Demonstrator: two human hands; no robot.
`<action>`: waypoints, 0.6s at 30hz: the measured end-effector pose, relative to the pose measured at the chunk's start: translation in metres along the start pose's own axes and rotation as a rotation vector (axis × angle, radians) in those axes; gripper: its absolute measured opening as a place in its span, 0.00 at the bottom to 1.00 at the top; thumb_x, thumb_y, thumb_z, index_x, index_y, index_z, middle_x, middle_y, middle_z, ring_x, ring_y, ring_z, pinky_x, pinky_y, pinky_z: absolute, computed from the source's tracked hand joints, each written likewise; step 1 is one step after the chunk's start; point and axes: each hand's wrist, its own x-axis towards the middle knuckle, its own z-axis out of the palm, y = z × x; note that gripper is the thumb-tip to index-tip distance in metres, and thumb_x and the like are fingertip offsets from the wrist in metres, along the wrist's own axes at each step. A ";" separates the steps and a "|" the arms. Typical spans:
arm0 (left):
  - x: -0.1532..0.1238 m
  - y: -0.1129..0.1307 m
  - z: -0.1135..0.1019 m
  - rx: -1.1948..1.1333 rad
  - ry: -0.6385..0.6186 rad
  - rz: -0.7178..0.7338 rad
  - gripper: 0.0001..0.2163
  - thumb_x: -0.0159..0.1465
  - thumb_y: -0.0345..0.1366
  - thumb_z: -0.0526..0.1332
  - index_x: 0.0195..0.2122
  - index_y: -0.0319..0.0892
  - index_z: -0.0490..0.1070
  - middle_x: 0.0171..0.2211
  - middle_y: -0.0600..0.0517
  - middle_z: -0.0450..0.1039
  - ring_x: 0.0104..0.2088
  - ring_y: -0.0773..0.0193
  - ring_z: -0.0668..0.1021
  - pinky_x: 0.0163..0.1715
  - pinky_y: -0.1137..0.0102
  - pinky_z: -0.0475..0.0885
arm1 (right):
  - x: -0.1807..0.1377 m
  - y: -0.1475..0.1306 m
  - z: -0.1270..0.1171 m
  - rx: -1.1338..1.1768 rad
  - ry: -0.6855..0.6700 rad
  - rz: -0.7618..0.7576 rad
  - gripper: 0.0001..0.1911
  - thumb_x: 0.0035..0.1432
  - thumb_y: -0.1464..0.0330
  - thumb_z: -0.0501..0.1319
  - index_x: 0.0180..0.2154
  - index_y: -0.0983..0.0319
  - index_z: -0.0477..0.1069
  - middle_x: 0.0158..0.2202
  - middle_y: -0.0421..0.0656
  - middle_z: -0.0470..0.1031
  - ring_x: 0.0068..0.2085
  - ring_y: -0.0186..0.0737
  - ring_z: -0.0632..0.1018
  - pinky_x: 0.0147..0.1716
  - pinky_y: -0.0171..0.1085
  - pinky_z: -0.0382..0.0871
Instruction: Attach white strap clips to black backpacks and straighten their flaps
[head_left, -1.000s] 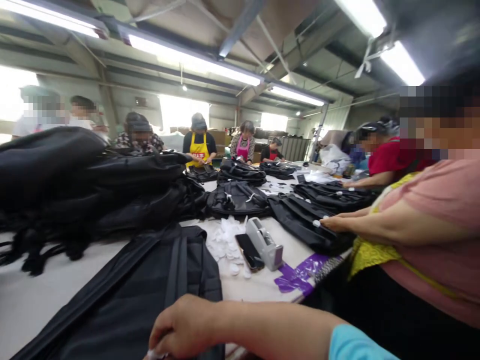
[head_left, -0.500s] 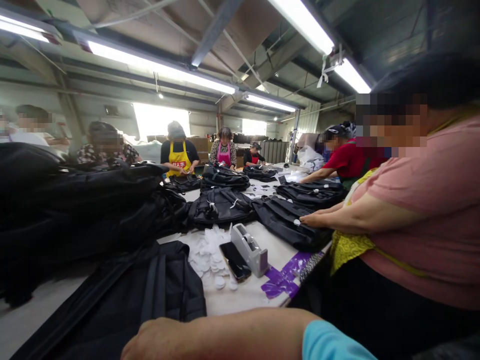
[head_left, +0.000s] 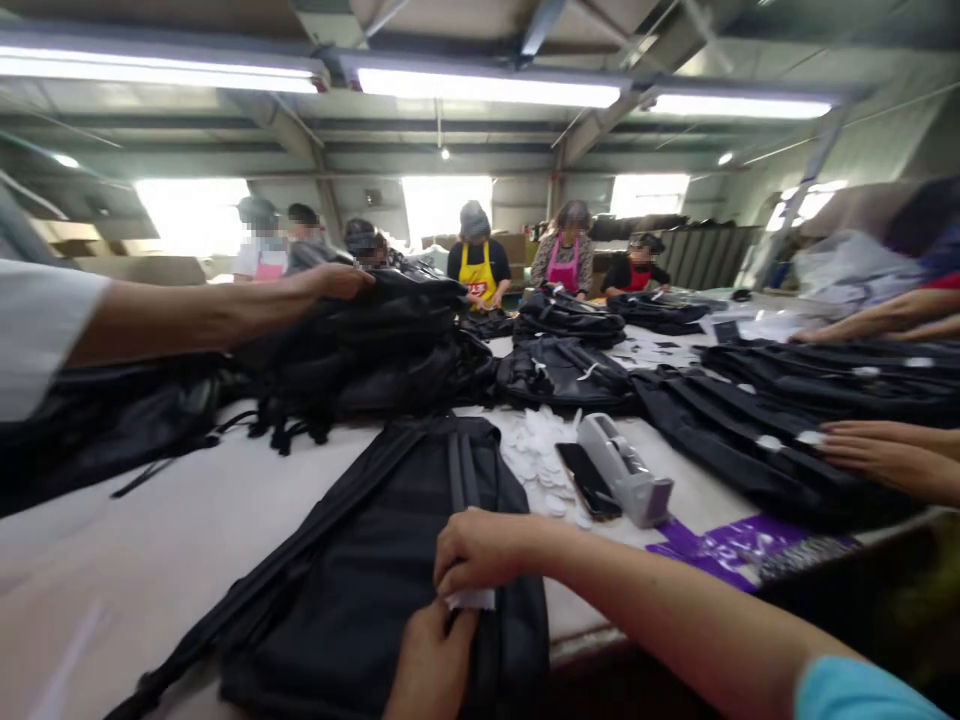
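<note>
A black backpack [head_left: 360, 580] lies flat on the table before me, its straps [head_left: 463, 465] running lengthwise. Over its lower right part my two hands meet at a small white paper piece [head_left: 474, 599] by a strap. My right hand [head_left: 484, 550] reaches in from the right, fingers curled and pinching the piece from above. From below comes my left hand [head_left: 433, 655], thumb and forefinger closed at the piece's lower edge. The hands partly cover the paper, so its full shape is hidden.
Beyond the backpack lie loose white paper pieces [head_left: 536, 455], a phone [head_left: 589, 482] and a grey tape dispenser [head_left: 626, 475]. Purple tape [head_left: 720, 550] covers the table edge. A co-worker's hand [head_left: 341, 282] touches piled black bags [head_left: 352, 350]; another's hands [head_left: 877, 450] work on a bag at right.
My view has swung left and down. My left hand has come into view, and both hands now meet at a white paper piece. A co-worker's white-sleeved arm has appeared at left.
</note>
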 end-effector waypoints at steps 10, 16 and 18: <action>-0.008 -0.005 0.005 0.081 0.090 0.037 0.14 0.62 0.38 0.54 0.30 0.35 0.75 0.28 0.43 0.78 0.29 0.55 0.77 0.27 0.68 0.61 | 0.007 -0.023 0.021 -0.188 0.252 -0.070 0.02 0.49 0.73 0.66 0.26 0.62 0.74 0.30 0.40 0.77 0.43 0.41 0.73 0.45 0.40 0.57; -0.009 0.000 0.003 0.039 0.048 0.052 0.13 0.62 0.36 0.53 0.32 0.37 0.75 0.30 0.45 0.78 0.31 0.56 0.77 0.30 0.68 0.63 | -0.002 -0.025 0.025 -0.087 0.498 0.126 0.04 0.58 0.68 0.62 0.31 0.61 0.74 0.35 0.41 0.77 0.41 0.38 0.73 0.41 0.37 0.58; -0.011 0.006 0.002 0.000 0.068 0.049 0.13 0.63 0.37 0.53 0.35 0.37 0.76 0.32 0.45 0.79 0.34 0.55 0.78 0.34 0.68 0.66 | -0.014 -0.028 0.026 -0.010 0.591 0.370 0.11 0.61 0.62 0.59 0.32 0.61 0.74 0.32 0.42 0.77 0.36 0.37 0.73 0.35 0.35 0.59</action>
